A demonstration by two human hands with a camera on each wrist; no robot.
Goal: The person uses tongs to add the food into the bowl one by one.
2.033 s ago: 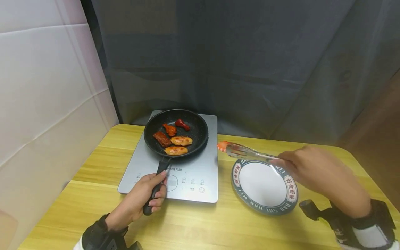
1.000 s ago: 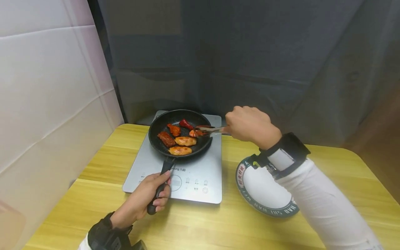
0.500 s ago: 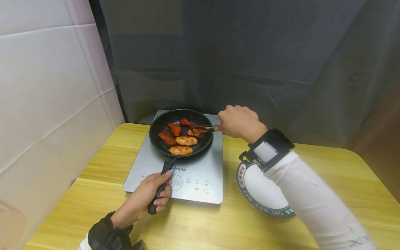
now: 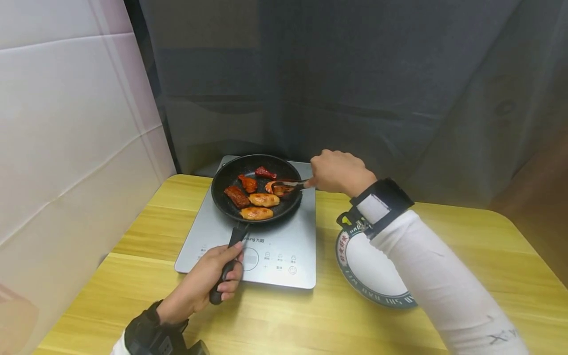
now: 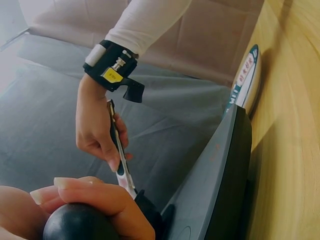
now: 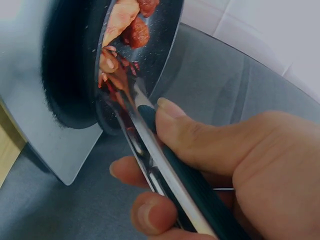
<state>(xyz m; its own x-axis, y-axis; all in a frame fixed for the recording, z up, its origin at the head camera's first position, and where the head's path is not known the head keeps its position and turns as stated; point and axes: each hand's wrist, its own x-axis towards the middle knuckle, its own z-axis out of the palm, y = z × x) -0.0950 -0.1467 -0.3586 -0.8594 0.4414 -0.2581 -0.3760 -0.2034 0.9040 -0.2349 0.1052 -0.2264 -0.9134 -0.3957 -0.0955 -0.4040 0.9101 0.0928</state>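
My left hand grips the black handle of a frying pan on the induction cooktop. My right hand holds metal tongs with dark grips, coming in over the pan's right rim. At the tongs' tips, inside the pan, is an orange-red shrimp with thin legs; whether the tongs still squeeze it I cannot tell. Left of it lie two golden chicken wings, a dark red-brown slab of meat and two small red drumsticks.
The silver cooktop has touch controls along its front. To its right, a white plate with a lettered dark rim stands partly under my right forearm. Grey cloth hangs behind the wooden table; a white panel rises at left.
My right hand carried the shrimp in the tongs from above the plate leftward into the pan. In the last half second the tongs shifted slightly around it. My left hand kept its grip.
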